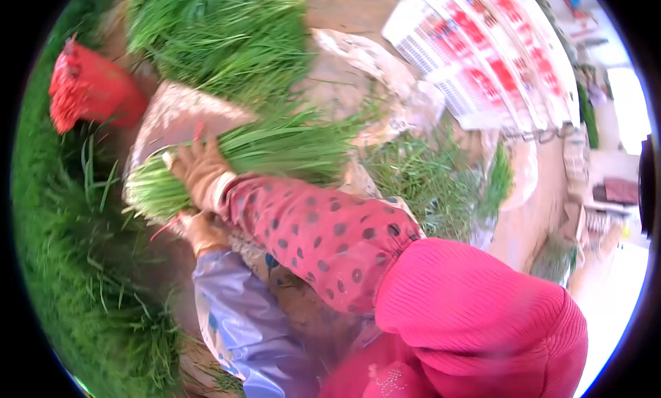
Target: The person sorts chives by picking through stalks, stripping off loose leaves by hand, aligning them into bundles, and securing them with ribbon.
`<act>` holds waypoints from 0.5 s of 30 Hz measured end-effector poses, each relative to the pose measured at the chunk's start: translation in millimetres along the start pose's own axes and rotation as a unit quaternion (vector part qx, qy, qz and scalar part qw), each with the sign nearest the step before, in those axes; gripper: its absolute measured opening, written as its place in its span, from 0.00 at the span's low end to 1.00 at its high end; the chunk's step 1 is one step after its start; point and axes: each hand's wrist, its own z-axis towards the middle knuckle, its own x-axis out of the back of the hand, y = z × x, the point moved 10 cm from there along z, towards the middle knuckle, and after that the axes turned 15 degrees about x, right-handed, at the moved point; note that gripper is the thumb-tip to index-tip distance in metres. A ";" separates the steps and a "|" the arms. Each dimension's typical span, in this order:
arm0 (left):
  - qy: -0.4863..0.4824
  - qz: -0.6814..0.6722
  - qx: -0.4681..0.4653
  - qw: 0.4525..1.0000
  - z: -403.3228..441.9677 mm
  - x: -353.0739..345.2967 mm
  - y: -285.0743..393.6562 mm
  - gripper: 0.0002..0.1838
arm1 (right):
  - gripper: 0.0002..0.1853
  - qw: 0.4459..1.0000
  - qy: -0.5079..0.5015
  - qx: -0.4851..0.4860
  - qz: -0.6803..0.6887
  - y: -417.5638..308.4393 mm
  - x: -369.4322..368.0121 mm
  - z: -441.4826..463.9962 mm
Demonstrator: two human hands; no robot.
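A bundle of long green chives (282, 147) lies on a low pale board or stool (162, 126), its whitish cut ends toward the left. Over the top of the bundle my right hand (203, 169), in a brown glove and polka-dot sleeve, presses and grips the stalks. My left hand (201, 231), gloved with a blue sleeve, is closed at the near side of the bundle. A thin red tie (164, 227) sticks out beside its fingers, and red also shows on the far side of the bundle. The left fingertips are partly hidden.
A big pile of chives (220, 40) lies beyond the board. At the left stands a red bundle of ties or strips (96, 88), by more greenery (89, 281). Loose trimmings (427, 181), plastic sheeting (365, 57) and a white-and-red printed panel (489, 54) are to the right.
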 end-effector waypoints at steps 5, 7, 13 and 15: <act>0.003 0.235 0.110 0.966 51.3 49.1 7.9 0.41 | 0.34 0.996 0.047 -0.040 0.067 23.6 -18.4 24.4; 0.050 0.359 0.153 0.919 27.7 30.4 22.3 0.41 | 0.34 0.993 0.026 -0.040 0.109 23.9 -22.5 27.1; 0.098 0.272 -0.067 0.955 -5.5 12.9 80.4 0.49 | 0.43 0.987 -0.051 0.000 0.154 38.2 14.0 -4.1; 0.080 0.293 -0.066 0.950 -10.9 -0.4 83.4 0.48 | 0.46 0.979 -0.111 0.054 0.164 55.9 44.9 -36.7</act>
